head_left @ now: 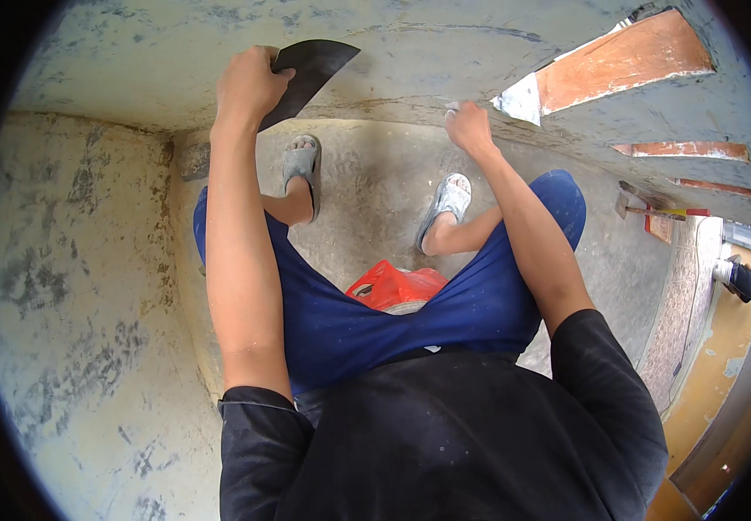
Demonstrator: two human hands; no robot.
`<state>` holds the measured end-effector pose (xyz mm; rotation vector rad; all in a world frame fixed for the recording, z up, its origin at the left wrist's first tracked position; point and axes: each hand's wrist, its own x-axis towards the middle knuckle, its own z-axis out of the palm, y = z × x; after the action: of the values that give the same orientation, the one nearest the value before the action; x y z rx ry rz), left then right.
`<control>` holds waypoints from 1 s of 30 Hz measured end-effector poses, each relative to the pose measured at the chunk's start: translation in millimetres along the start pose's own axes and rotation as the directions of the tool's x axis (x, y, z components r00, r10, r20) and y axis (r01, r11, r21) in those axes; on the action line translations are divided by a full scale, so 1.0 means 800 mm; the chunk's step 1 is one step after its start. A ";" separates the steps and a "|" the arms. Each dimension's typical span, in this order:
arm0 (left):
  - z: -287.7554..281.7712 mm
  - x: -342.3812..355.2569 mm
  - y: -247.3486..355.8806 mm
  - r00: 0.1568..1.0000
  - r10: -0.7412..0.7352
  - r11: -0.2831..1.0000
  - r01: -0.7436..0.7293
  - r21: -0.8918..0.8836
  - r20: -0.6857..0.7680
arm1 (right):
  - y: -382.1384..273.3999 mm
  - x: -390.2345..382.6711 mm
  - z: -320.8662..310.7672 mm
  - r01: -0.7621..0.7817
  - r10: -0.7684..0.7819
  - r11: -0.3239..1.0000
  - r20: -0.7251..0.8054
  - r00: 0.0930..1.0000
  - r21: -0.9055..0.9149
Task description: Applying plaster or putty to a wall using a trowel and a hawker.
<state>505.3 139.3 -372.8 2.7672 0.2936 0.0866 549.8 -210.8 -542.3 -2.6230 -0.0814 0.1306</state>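
Note:
My left hand (250, 85) is closed on the near edge of a thin black sheet (310, 74), thumb on its face. The sheet stands out to the right with a curved edge, close to the grey-green patchy wall (419, 52) in front of me. Its material I cannot make out for certain. Over to the right, my right hand (469, 126) is raised beside the same wall with its fingers curled in. Whether anything small sits in those fingers is hidden. A white, crumpled-looking patch (521, 101) lies just right of that hand, at the corner of a reddish-brown recess (623, 62).
A red plastic bag (400, 285) shows between my legs. My sandalled feet (302, 165) rest on the concrete floor (367, 191). A stained side wall (72, 286) rises at left. Narrow brown slots (688, 151) cut the wall at right, near a red-and-yellow-handled tool (666, 211).

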 end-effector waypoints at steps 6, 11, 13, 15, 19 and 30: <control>-0.017 -0.005 -0.033 0.997 -0.076 0.997 0.076 -0.008 -0.023 | 0.002 0.015 0.027 0.026 -0.024 0.998 0.029 0.999 -0.055; -0.018 -0.014 -0.050 0.997 -0.031 0.999 0.028 -0.042 -0.076 | 0.000 0.018 0.028 0.092 -0.091 0.995 0.013 0.996 -0.037; -0.022 -0.017 -0.057 0.994 -0.042 0.997 0.035 -0.067 -0.101 | -0.011 0.017 0.031 0.116 -0.113 0.991 0.042 0.993 -0.072; -0.021 -0.018 -0.059 0.990 -0.027 0.998 0.019 -0.058 -0.141 | -0.011 0.011 0.024 0.072 -0.071 0.997 0.013 0.997 -0.027; -0.014 -0.007 -0.054 0.990 -0.002 0.998 -0.006 -0.059 -0.143 | -0.007 0.015 0.026 0.041 -0.040 0.998 0.036 0.999 -0.037; -0.004 0.001 -0.024 1.000 -0.013 0.994 0.009 -0.108 -0.028 | -0.016 -0.002 0.013 -0.005 0.005 0.999 -0.014 1.000 0.037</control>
<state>501.9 158.3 -376.7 2.6585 0.3023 0.1350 546.4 -195.1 -544.8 -2.5868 -0.0669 0.1147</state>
